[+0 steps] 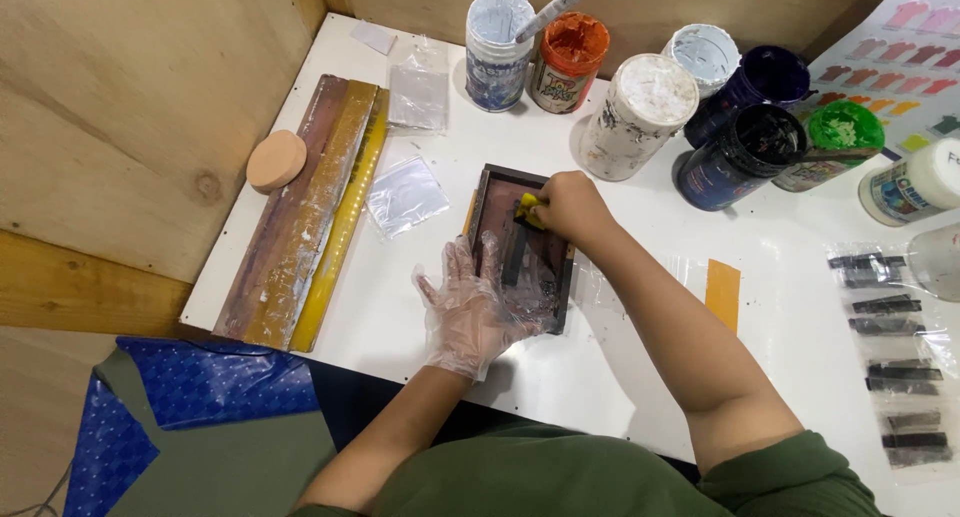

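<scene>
**Worktop inventory: small screen frame in hand**

1. Worktop point(640, 377), white, set into a plywood corner. We keep it as the flat bed under everything.
2. Long squeegees point(300, 217), wood and yellow, lying side by side at the left edge, with a round tan block point(276, 160) just beside them.
3. Paint jars point(640, 102), a cluster along the back: white, orange, dark blue, black, green. One white jar holds a stirring stick point(556, 7).
4. Frame point(495, 192), small, dark, rectangular, flat on the worktop at centre. Our left hand point(470, 312), in a clear glove, lies spread across its near end, fingers open and pressing down, gripping nothing.
5. Small squeegee point(528, 210), yellow with a dark blade, on the frame's mesh. Our right hand point(572, 207), bare, has its fingers closed round it.
6. Clear plastic sheets point(406, 195) left of the frame; dark printed strips point(890, 377) at right.

Handling note: we judge the pull goes best with the frame pinned flat, blade tilted evenly, pressure steady.
</scene>
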